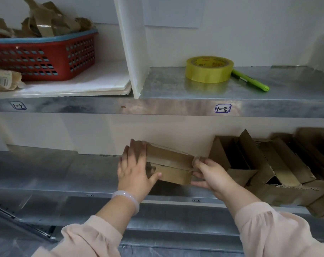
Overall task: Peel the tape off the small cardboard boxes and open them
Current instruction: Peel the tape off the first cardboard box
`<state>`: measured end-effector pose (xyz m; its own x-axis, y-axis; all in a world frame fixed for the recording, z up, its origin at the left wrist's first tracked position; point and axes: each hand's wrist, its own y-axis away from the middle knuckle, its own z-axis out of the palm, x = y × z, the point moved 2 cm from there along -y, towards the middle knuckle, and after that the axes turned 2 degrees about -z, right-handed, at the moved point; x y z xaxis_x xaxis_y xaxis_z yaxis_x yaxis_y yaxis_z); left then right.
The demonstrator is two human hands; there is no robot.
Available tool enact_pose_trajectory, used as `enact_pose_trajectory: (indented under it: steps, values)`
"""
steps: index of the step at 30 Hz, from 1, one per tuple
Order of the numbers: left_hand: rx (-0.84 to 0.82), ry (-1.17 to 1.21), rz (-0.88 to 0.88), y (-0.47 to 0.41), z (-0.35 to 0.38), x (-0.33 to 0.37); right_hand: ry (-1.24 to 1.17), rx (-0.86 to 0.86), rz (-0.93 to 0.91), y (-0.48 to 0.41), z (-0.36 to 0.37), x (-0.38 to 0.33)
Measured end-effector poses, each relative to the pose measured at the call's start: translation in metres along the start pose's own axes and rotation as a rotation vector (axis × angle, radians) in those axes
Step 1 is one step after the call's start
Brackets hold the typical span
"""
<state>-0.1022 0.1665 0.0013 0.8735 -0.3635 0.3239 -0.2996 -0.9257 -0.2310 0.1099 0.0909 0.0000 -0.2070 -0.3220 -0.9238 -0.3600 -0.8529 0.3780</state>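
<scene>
Fingers (202,161) of the right hand (212,176) pinch tape (196,160) on the small box (168,164), left hand (133,168) pressed flat, opened boxes (250,164) beside.

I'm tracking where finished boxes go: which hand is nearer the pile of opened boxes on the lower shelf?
Right. The right hand pinches tape at the right end of the small box, just beside the pile of opened boxes; the left hand presses its left end.
</scene>
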Motion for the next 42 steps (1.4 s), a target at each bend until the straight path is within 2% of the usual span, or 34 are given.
enact_pose_trajectory:
  steps: [4, 7, 9, 12, 17, 19, 24, 27, 29, 31, 33, 39, 42]
  values:
    - [0.105, -0.109, 0.205, -0.005, 0.007, 0.0, -0.011, -0.008, 0.009, -0.006, 0.001, 0.003]
    - [0.002, -0.179, 0.379, -0.008, 0.02, 0.001, -0.016, -0.079, -0.005, -0.009, 0.009, 0.0]
    - [-0.138, -0.198, 0.371, -0.01, 0.027, 0.002, -0.038, -0.118, 0.0, -0.012, 0.014, -0.002]
    - [-0.21, -0.2, 0.329, -0.015, 0.033, 0.003, -0.009, -0.115, 0.007, -0.019, 0.016, 0.002]
    - [-0.387, -0.269, 0.289, -0.029, 0.04, 0.002, -0.007, 0.053, 0.005, -0.032, -0.001, 0.015]
    - [-0.406, -0.284, 0.287, -0.031, 0.045, 0.002, 0.033, 0.118, 0.012, -0.035, -0.009, 0.02]
    - [-0.39, -0.292, 0.288, -0.036, 0.052, 0.01, 0.407, 0.27, -0.006, -0.045, -0.031, 0.038]
    - [-0.394, -0.29, 0.258, -0.041, 0.054, 0.006, 0.586, 0.274, 0.032, -0.046, -0.044, 0.047]
    - [-0.389, -0.286, 0.227, -0.044, 0.054, 0.003, 0.735, 0.268, 0.01, -0.044, -0.05, 0.051]
    - [-0.391, -0.283, 0.212, -0.046, 0.056, 0.003, 0.776, 0.249, -0.038, -0.039, -0.048, 0.051]
    - [-0.388, -0.265, 0.209, -0.049, 0.057, 0.006, 0.67, 0.234, -0.08, -0.034, -0.041, 0.047]
    - [-0.32, -0.178, 0.244, -0.044, 0.056, 0.012, 0.04, 0.201, -0.111, -0.023, -0.019, 0.016]
    - [-0.31, 0.045, 0.278, -0.036, 0.051, 0.018, -0.104, 0.205, -0.12, -0.022, -0.012, 0.011]
